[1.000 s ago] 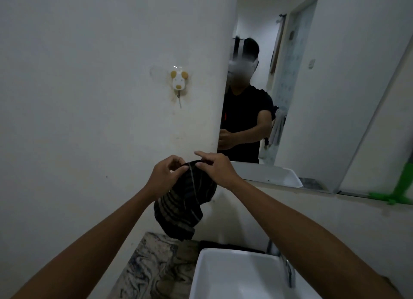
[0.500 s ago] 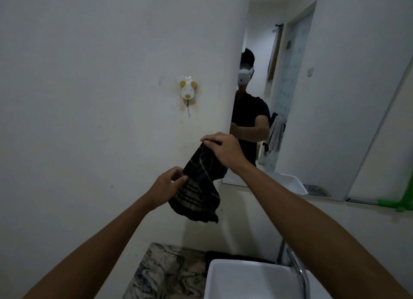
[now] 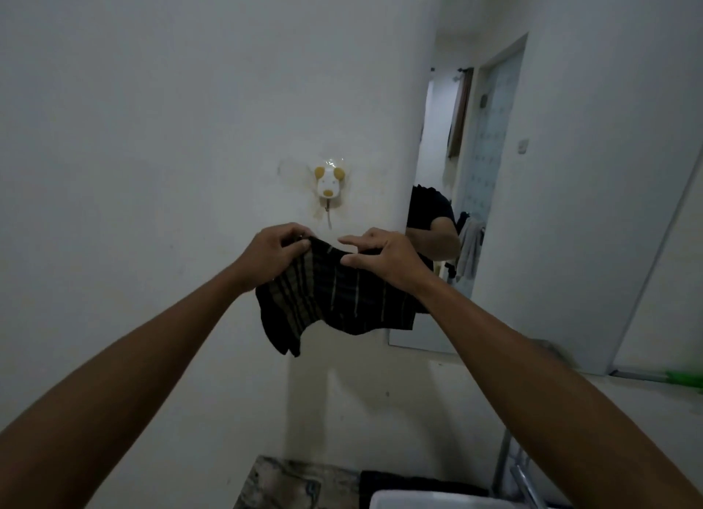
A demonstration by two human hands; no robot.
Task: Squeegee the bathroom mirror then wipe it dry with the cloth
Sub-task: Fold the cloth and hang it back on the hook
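A dark striped cloth (image 3: 334,303) hangs spread between my two hands in front of the wall. My left hand (image 3: 272,252) pinches its upper left corner. My right hand (image 3: 380,255) grips its upper right edge, close to the mirror's left edge. The mirror (image 3: 570,189) fills the right side of the wall and reflects a person's arm and a doorway. A green squeegee (image 3: 684,377) shows only as a blurred strip at the right edge, on the ledge under the mirror.
A white and yellow animal-shaped hook (image 3: 328,183) is stuck on the wall just above my hands. Below are a white basin (image 3: 437,501), a chrome tap (image 3: 521,478) and a marbled counter (image 3: 289,485).
My hands have risen and drawn apart, spreading the cloth wide where it hung bunched before. The view has tilted upward, so the hook and mirror sit lower in frame.
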